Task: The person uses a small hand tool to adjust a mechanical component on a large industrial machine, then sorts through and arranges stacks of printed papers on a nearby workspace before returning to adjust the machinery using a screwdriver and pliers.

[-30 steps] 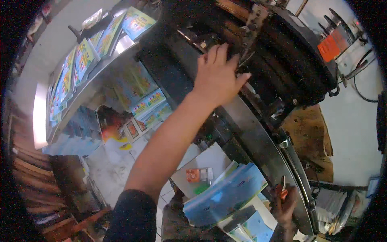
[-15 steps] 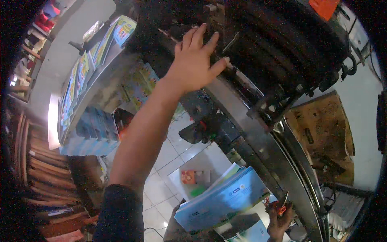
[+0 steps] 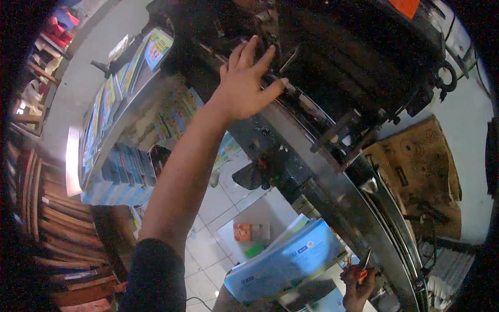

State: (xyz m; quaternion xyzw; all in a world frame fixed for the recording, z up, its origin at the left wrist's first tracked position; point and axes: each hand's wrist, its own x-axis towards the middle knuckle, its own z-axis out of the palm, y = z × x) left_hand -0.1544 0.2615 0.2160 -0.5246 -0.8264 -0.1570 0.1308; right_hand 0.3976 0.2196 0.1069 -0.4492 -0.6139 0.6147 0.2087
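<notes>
Where the left hand (image 3: 240,91) reaches: palm down, fingers spread and thumb apart, over the near side of the dark machine (image 3: 358,57); it grasps nothing that I can make out, and whether the fingertips press on the metal I cannot tell.
Right hand (image 3: 357,294): low down, well apart from the left, fingers wrapped round a red-handled tool (image 3: 357,274) whose narrow metal tip points upward (its kind is hard to name from where I stand).
Blue booklets (image 3: 283,262): a fanned stack just to the left of the right hand, below the left hand.
Spread fingers at risk: the gaps and fittings of the machine lie right at the left fingertips, so I judge a pinch or scrape possible if a part shifts or the hand slips; I cannot see whether anything in there turns.
Tool tip at risk: it stands close to the grey rail (image 3: 335,174), so a careless twist of the right wrist could knock it on the metal, and a swing leftward could scratch or spill the booklets.
Rail edge: it slants from beside the left thumb down past the right hand, bounding both on the machine side.
Room to move: widest beside the left forearm (image 3: 182,171), where tiled floor (image 3: 210,200) shows on its right; the right hand is hemmed between booklets and rail.
</notes>
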